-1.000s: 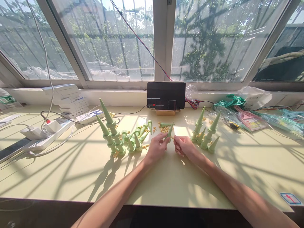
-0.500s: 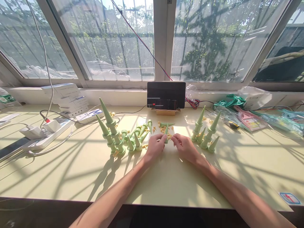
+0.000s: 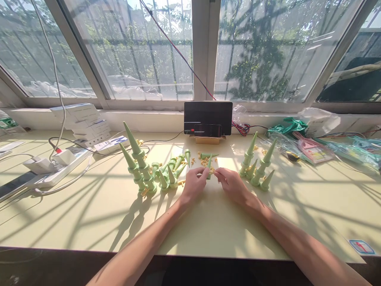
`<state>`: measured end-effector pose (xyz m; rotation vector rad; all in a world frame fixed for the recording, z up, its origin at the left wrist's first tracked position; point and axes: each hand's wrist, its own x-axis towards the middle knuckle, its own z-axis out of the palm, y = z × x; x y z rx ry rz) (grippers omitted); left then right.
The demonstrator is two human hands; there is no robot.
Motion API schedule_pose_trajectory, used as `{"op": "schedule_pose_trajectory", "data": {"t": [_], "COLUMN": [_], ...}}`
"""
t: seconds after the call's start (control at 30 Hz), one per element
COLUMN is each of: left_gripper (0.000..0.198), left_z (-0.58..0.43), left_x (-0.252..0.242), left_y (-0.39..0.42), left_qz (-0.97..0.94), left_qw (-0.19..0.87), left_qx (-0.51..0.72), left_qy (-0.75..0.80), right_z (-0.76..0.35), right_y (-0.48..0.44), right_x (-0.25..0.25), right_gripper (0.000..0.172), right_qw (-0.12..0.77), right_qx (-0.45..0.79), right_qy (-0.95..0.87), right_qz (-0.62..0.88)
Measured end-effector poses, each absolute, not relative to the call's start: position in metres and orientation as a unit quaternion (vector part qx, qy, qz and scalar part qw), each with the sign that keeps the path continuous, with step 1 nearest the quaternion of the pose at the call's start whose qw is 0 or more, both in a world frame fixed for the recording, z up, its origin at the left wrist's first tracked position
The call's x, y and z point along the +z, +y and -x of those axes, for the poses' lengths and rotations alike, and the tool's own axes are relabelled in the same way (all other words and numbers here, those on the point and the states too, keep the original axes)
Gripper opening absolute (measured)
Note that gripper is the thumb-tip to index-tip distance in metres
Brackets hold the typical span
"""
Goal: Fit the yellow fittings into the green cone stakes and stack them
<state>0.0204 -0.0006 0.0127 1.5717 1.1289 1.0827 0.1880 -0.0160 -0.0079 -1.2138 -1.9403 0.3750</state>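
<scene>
Midway along the counter point(image 3: 208, 226), the left hand point(image 3: 195, 183) has its grip closed round an upright green cone point(image 3: 209, 163), the right hand point(image 3: 231, 183) pinching a yellow piece point(image 3: 212, 171) beside it: joining work, seemingly, calling for careful alignment next!

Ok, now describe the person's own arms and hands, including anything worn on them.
Both the left forearm and right forearm are bare, with no sleeves in view. The left hand and right hand are ungloved. No watch or bracelet shows; rings are too small to tell.
</scene>
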Motion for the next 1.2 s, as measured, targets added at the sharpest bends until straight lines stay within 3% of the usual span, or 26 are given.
{"op": "schedule_pose_trajectory", "data": {"t": [0.37, 0.83, 1.0, 1.2], "left_gripper": [0.038, 0.038, 0.038, 0.035], "left_z": [-0.019, -0.020, -0.022, -0.021], "left_x": [0.006, 0.007, 0.009, 0.011], "left_y": [0.002, 0.000, -0.002, -0.001], "left_qz": [-0.667, -0.693, -0.662, -0.625], "left_qw": [0.430, 0.411, 0.441, 0.456], "left_qx": [0.436, 0.452, 0.437, 0.436], "left_qy": [0.425, 0.384, 0.420, 0.460], "right_z": [-0.182, -0.182, -0.178, -0.179], "right_y": [-0.020, -0.017, -0.018, -0.019], "right_x": [-0.005, -0.001, -0.003, -0.004], "right_gripper": [0.035, 0.044, 0.044, 0.037], "right_qw": [0.442, 0.431, 0.448, 0.456], "right_qx": [0.244, 0.628, 0.564, 0.324], "right_qy": [-0.702, -0.479, -0.512, -0.634], "right_qz": [0.503, 0.436, 0.467, 0.535]}}
